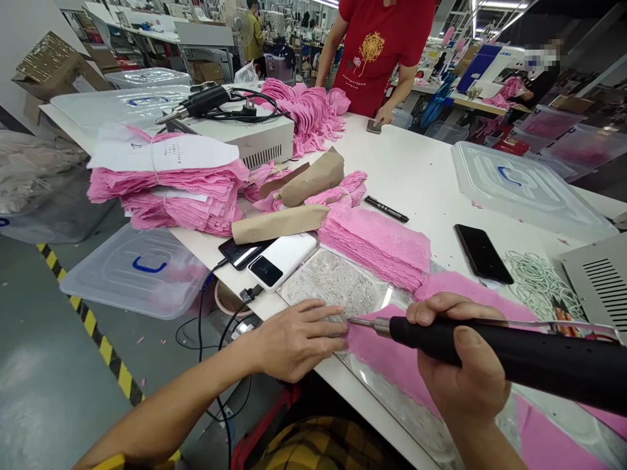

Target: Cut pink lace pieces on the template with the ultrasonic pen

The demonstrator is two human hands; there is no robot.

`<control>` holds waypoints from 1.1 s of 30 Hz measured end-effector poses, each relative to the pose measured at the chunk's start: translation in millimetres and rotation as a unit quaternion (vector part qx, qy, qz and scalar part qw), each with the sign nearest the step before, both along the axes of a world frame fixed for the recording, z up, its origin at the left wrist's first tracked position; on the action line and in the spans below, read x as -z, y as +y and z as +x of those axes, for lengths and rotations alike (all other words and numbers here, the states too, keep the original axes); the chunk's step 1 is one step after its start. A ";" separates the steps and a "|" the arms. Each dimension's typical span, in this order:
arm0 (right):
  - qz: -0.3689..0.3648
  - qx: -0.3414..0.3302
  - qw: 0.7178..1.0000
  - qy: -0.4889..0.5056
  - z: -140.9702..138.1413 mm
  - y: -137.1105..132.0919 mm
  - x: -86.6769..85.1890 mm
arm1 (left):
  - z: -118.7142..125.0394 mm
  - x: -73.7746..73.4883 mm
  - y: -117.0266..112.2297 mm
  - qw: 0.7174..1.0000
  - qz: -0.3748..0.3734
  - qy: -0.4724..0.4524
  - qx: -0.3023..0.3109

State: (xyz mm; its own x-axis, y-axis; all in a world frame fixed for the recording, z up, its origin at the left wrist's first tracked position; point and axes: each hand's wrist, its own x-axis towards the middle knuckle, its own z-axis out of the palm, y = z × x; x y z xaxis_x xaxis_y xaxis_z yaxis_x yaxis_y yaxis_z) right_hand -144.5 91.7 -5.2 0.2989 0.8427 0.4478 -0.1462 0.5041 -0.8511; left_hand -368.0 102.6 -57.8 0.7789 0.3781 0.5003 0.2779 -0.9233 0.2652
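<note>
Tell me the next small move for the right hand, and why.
Probably ease the metal tip of the black tool along the pink fabric: the right hand grips the tool, and its tip sits at the fabric's edge beside the left hand.

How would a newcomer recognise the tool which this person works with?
At the white table's near edge, find the pink fabric by the right hand. That hand grips a thick black tool, its thin metal tip beside the left hand. Unlike the similar tool on the far vented box, this one is held.
</note>
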 end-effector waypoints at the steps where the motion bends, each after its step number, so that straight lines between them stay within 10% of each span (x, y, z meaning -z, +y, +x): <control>1: 0.000 -0.001 1.000 -0.001 -0.4 0.3 -0.1 | 0.0 -0.3 0.2 1.000 0.002 -0.001 0.001; 33: -0.002 0.009 0.998 0.056 6.8 -2.1 -8.6 | -4.8 -8.1 2.7 0.999 -0.022 -0.016 0.040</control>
